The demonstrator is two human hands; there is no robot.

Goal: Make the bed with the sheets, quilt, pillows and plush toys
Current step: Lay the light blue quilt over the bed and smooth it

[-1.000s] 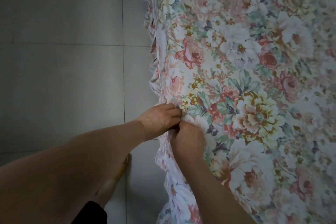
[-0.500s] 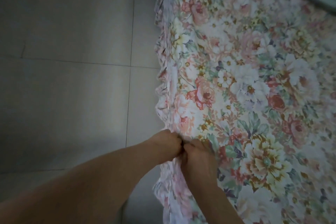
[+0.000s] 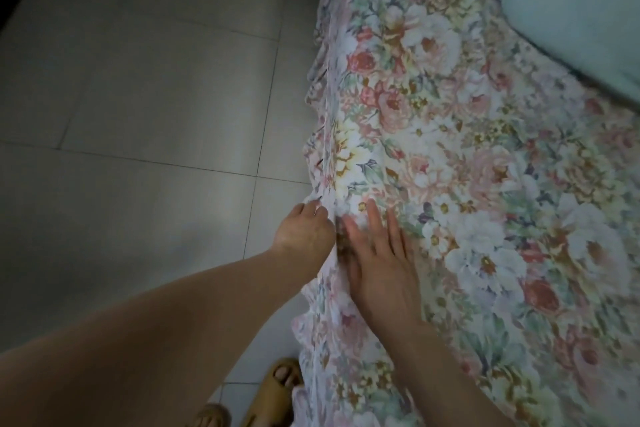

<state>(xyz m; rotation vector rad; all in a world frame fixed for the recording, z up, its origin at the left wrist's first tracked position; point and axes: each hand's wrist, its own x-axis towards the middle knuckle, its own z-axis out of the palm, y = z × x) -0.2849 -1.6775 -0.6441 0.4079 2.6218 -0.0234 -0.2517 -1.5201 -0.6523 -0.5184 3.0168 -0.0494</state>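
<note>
A flowered sheet point(image 3: 467, 184), printed with pink, white and yellow blooms, covers the bed and fills the right half of the view. It lies mostly flat. Its left edge is a frill that hangs over the side of the bed, running from the top of the view down to the bottom in a wavy line.

A floor point(image 3: 138, 114) of large pale grey tiles takes up the left half. It is bare and open right up to the frill. Only the far top left corner is dark, and what stands there cannot be made out.

A pale green cover point(image 3: 571, 3) lies on the sheet in the top right corner. Its curved edge crosses the sheet at a slant, well apart from both hands. Whether it is a quilt or a blanket cannot be told.

Two bare forearms reach in from the bottom left. The right hand point(image 3: 381, 263) rests palm down on the sheet just inside the bed's edge, fingers straight and slightly spread. The left hand point(image 3: 304, 229) is just beside it, over the edge, with fingers curled into the frill and gripping it.

Two tan sandals point(image 3: 273, 388) with toes showing stand on the tiles at the bottom, close against the hanging frill.
</note>
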